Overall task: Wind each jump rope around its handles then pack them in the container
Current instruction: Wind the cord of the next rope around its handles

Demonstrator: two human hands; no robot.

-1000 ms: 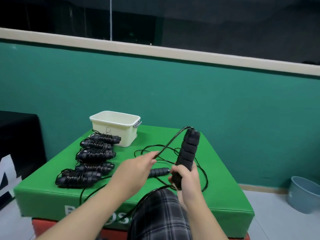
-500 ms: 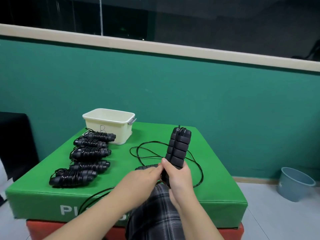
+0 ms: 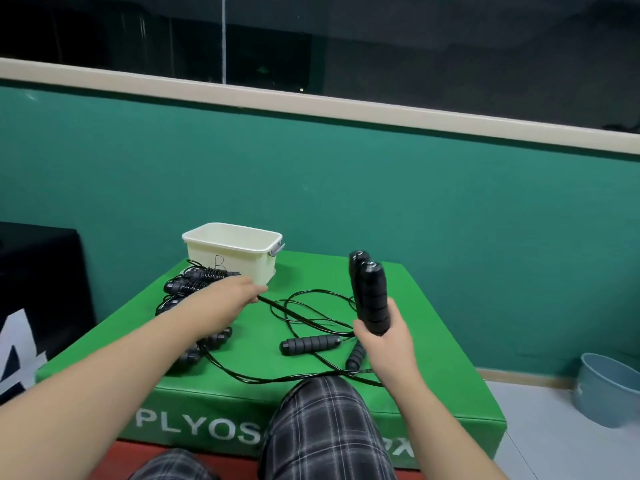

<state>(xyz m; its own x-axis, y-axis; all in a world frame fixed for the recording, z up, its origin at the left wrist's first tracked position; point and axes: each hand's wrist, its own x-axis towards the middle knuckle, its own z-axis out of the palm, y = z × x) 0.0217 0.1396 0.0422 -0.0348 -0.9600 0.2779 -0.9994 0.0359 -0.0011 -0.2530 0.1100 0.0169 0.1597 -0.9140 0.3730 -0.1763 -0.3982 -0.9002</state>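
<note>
Gripping paired handles upright, right hand; left hand fingers apparently pinch the cord.

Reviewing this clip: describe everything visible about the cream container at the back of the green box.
The cream container is a small rectangular tub, plastic by its look, open-topped with a rolled rim and a grey handle on its right end. A dark handwritten mark sits on its front wall. It stands upright at the far left edge of the green box. A wound jump rope lies against its front. Its inside is not visible.
</note>
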